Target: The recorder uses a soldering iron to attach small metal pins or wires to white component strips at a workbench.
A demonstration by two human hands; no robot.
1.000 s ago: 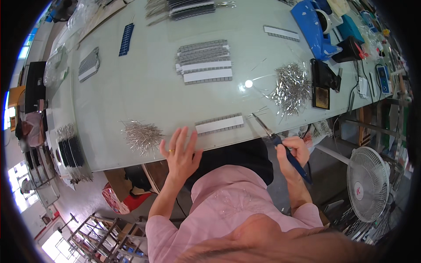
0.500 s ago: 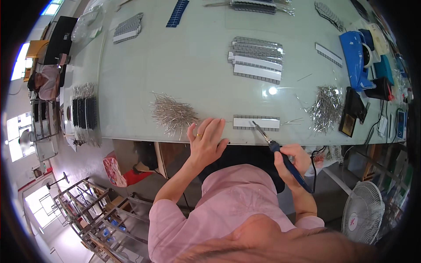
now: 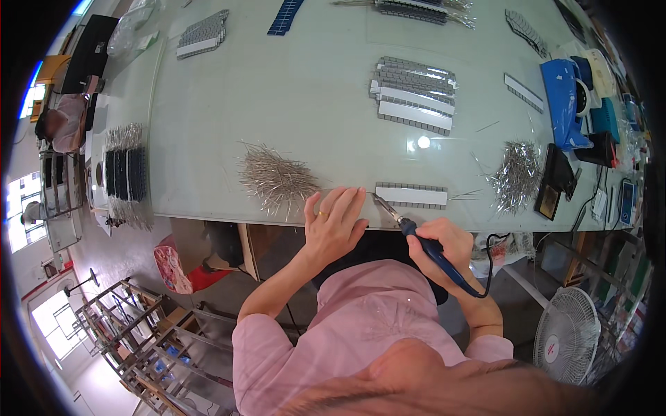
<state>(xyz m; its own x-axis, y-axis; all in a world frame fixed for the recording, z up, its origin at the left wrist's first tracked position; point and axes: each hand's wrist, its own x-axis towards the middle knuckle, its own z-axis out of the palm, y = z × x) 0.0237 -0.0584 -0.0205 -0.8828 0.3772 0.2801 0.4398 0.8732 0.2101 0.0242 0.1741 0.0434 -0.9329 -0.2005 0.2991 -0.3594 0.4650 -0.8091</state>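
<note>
Centre-frame: right hand (image 3: 447, 243) clutches soldering iron (image 3: 408, 227) by strip (image 3: 413, 197); left hand (image 3: 337, 223) flat, thumb apart; can't tell if I've a finished left-end join.

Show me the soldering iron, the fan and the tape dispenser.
Soldering iron (image 3: 432, 251), head view, on the handle.
Fan (image 3: 567, 333), head view, on the grille.
Tape dispenser (image 3: 560, 100), head view, blue body.

On my feed, the right hand (image 3: 444, 239) holds a slim blue-handled soldering iron (image 3: 451, 270), tip (image 3: 378, 199) near a white-and-grey strip (image 3: 411, 195).
</note>
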